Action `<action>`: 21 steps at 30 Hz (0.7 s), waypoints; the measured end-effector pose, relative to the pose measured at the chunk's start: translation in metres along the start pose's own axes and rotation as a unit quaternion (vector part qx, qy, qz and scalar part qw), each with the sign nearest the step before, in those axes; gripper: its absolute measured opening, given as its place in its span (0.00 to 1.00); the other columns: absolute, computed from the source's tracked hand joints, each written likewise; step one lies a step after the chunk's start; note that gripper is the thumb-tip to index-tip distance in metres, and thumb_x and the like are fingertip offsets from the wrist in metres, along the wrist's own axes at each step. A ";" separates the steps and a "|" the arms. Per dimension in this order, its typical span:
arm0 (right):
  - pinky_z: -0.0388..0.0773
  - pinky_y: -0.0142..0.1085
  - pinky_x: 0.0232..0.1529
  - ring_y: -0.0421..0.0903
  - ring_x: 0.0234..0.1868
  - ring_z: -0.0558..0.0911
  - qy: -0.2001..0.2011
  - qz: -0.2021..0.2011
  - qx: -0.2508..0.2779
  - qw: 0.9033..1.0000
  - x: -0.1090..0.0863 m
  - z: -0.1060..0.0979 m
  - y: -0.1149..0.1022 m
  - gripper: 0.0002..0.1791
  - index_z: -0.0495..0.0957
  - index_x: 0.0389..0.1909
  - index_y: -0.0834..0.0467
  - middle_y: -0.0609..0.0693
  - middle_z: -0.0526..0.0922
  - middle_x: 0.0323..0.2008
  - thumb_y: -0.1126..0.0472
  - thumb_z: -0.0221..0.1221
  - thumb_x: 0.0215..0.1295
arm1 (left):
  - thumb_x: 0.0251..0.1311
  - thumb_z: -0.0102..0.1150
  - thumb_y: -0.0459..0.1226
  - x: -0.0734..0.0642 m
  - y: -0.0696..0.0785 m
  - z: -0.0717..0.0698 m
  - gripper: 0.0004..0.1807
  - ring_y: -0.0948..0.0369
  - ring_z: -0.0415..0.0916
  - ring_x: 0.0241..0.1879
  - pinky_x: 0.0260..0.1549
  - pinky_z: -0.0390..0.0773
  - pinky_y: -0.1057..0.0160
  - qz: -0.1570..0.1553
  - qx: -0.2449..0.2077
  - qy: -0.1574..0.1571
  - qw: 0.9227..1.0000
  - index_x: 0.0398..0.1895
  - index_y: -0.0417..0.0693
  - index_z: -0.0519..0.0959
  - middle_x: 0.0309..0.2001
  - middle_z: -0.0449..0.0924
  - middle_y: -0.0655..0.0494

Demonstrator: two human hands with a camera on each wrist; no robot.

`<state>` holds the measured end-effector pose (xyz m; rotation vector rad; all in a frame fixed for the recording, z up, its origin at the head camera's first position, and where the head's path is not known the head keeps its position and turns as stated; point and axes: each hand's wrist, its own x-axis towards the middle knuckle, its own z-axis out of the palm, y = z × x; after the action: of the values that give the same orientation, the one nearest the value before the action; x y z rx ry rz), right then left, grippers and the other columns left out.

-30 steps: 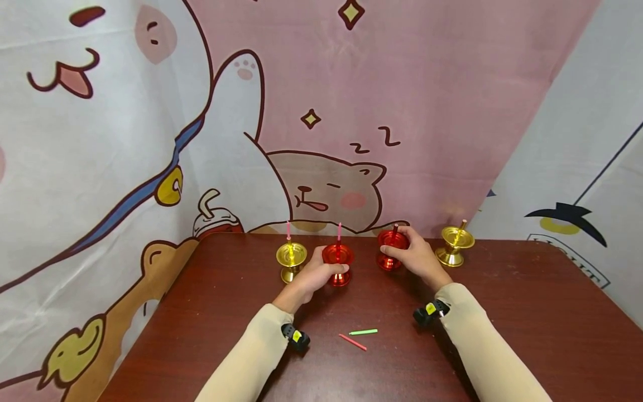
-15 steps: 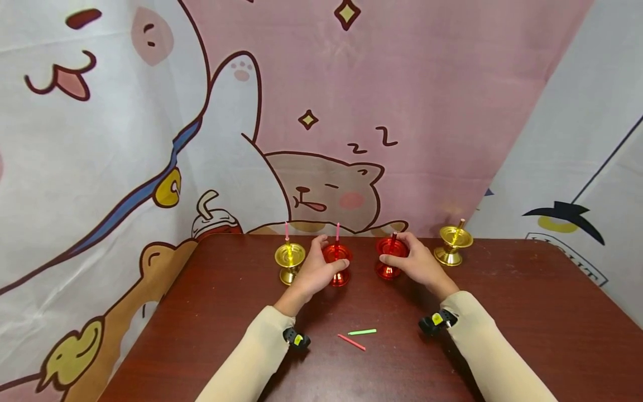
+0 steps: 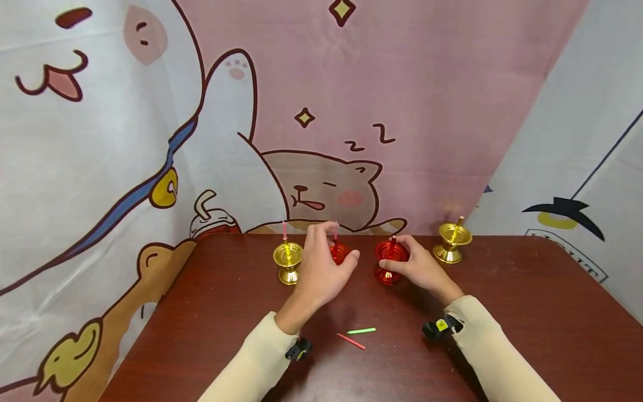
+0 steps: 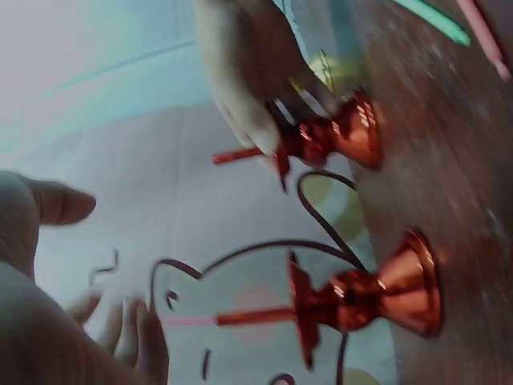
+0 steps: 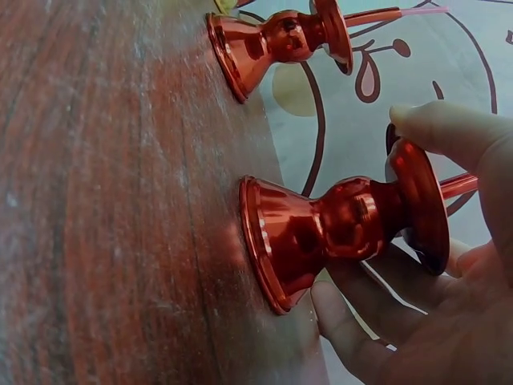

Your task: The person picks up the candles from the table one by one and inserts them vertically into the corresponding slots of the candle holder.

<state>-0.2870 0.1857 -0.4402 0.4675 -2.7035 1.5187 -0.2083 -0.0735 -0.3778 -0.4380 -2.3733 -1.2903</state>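
Note:
My left hand (image 3: 321,271) is raised in front of the left red candle holder (image 4: 345,301), its fingers loosely bent. In the left wrist view it stands apart from the holder's cup, with its fingertips near the tip of the pink candle (image 4: 188,322), which is upright in the holder. My right hand (image 3: 424,271) grips the other red candle holder (image 5: 349,216) by its cup, thumb on the near rim and fingers round the far side. This holder stands on the table with its candle tube (image 3: 393,242) bare of any visible candle.
A gold candle holder (image 3: 288,258) with a pink candle stands at the left. Another gold holder (image 3: 451,240) is at the right near the back edge. A green candle (image 3: 361,331) and a red candle (image 3: 351,341) lie on the brown table (image 3: 221,329). A cartoon cloth (image 3: 402,84) hangs behind.
My left hand has let go of the left red holder and risen toward the candle above it. My right hand has drawn the other red holder slightly nearer me.

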 end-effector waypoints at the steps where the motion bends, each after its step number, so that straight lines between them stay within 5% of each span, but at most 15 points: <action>1: 0.82 0.54 0.61 0.62 0.59 0.84 -0.003 -0.002 0.001 1.000 -0.001 0.000 0.000 0.40 0.68 0.71 0.68 0.66 0.82 0.60 0.54 0.75 0.68 | 0.65 0.74 0.41 -0.002 0.003 0.000 0.30 0.55 0.79 0.50 0.50 0.81 0.54 0.015 0.005 -0.020 1.000 0.67 0.45 0.73 0.56 0.77 0.50; 3: 0.84 0.51 0.59 0.62 0.58 0.84 -0.005 -0.005 0.005 1.000 -0.003 0.000 -0.002 0.40 0.68 0.71 0.69 0.67 0.82 0.60 0.55 0.75 0.68 | 0.65 0.75 0.41 -0.005 0.008 0.001 0.27 0.59 0.80 0.45 0.46 0.81 0.60 0.041 0.008 -0.088 0.995 0.64 0.47 0.75 0.51 0.80 0.54; 5: 0.85 0.47 0.56 0.61 0.57 0.84 -0.008 -0.008 0.010 1.000 -0.004 0.000 -0.002 0.39 0.68 0.70 0.69 0.67 0.82 0.59 0.56 0.75 0.68 | 0.67 0.75 0.42 -0.008 0.007 0.004 0.26 0.64 0.80 0.42 0.44 0.80 0.66 0.053 0.004 -0.183 0.982 0.64 0.50 0.75 0.48 0.83 0.55; 8: 0.84 0.39 0.52 0.59 0.55 0.85 -0.011 -0.015 0.016 1.000 -0.005 -0.001 -0.001 0.38 0.69 0.69 0.69 0.66 0.83 0.58 0.57 0.75 0.67 | 0.68 0.76 0.43 -0.008 -0.003 0.010 0.27 0.68 0.81 0.43 0.47 0.81 0.69 0.063 -0.003 -0.319 0.946 0.65 0.50 0.75 0.49 0.86 0.54; 11: 0.83 0.37 0.51 0.58 0.55 0.85 -0.015 -0.020 0.018 1.000 -0.005 0.000 0.001 0.37 0.69 0.69 0.69 0.66 0.83 0.57 0.58 0.75 0.68 | 0.68 0.76 0.42 -0.008 -0.020 0.016 0.25 0.69 0.82 0.44 0.49 0.81 0.70 0.059 -0.007 -0.410 0.910 0.63 0.47 0.77 0.47 0.87 0.56; 15: 0.82 0.40 0.54 0.58 0.57 0.85 -0.014 -0.013 0.015 1.000 -0.005 0.001 0.001 0.38 0.68 0.69 0.68 0.65 0.83 0.58 0.56 0.75 0.68 | 0.66 0.79 0.40 -0.008 -0.042 0.018 0.19 0.70 0.81 0.40 0.43 0.80 0.70 0.037 -0.002 -0.466 0.884 0.55 0.46 0.83 0.40 0.85 0.64; 21: 0.82 0.43 0.57 0.59 0.58 0.84 -0.012 -0.004 0.017 1.000 -0.005 -0.001 0.001 0.39 0.68 0.70 0.68 0.64 0.83 0.59 0.56 0.75 0.67 | 0.61 0.82 0.40 -0.007 -0.058 0.019 0.13 0.70 0.79 0.37 0.38 0.78 0.70 0.016 0.007 -0.496 0.868 0.46 0.52 0.87 0.36 0.84 0.66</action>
<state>-0.2829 0.1878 -0.4413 0.4995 -2.6946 1.5706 -0.2323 -0.0884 -0.4328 -1.4089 -3.1259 -1.1724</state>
